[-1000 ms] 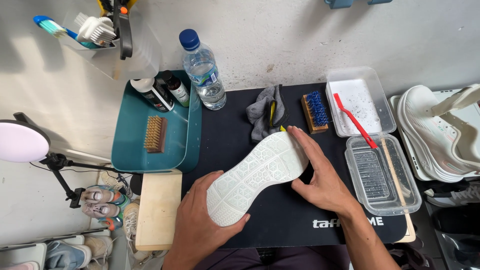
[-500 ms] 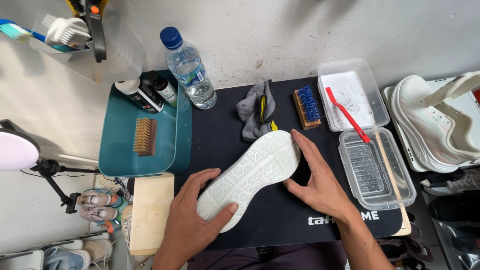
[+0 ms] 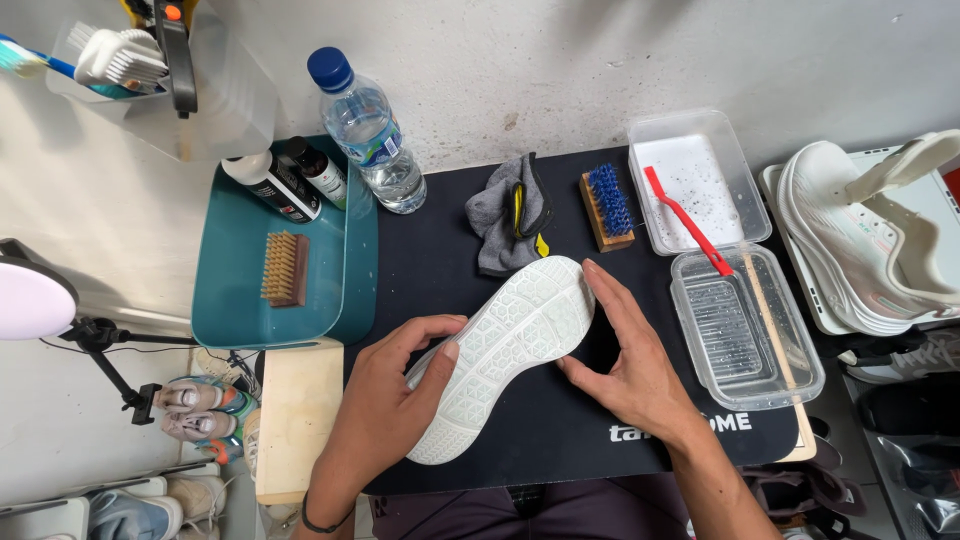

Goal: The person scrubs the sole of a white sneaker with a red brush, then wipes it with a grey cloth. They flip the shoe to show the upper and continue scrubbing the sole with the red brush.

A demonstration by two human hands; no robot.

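A white shoe [image 3: 505, 350] lies sole-up on the black mat [image 3: 440, 260], slanting from lower left to upper right. My left hand [image 3: 385, 395] grips its heel half from the left side, thumb on the tread. My right hand [image 3: 630, 365] holds the toe end, with the fingers along the right edge and the thumb under the sole's side. The shoe's upper is hidden beneath the sole.
A teal tray [image 3: 235, 300] holds a wooden brush [image 3: 285, 268] and two bottles [image 3: 295, 180]. Behind the mat stand a water bottle [image 3: 365, 135], a grey cloth [image 3: 505, 215] and a blue brush [image 3: 607, 207]. Clear tubs [image 3: 745, 330] with a red brush [image 3: 685, 220] sit right. White shoes [image 3: 870, 240] lie far right.
The shoe stays sole-up in both hands. My left thumb has slid further up onto the tread, and the view has shifted slightly.
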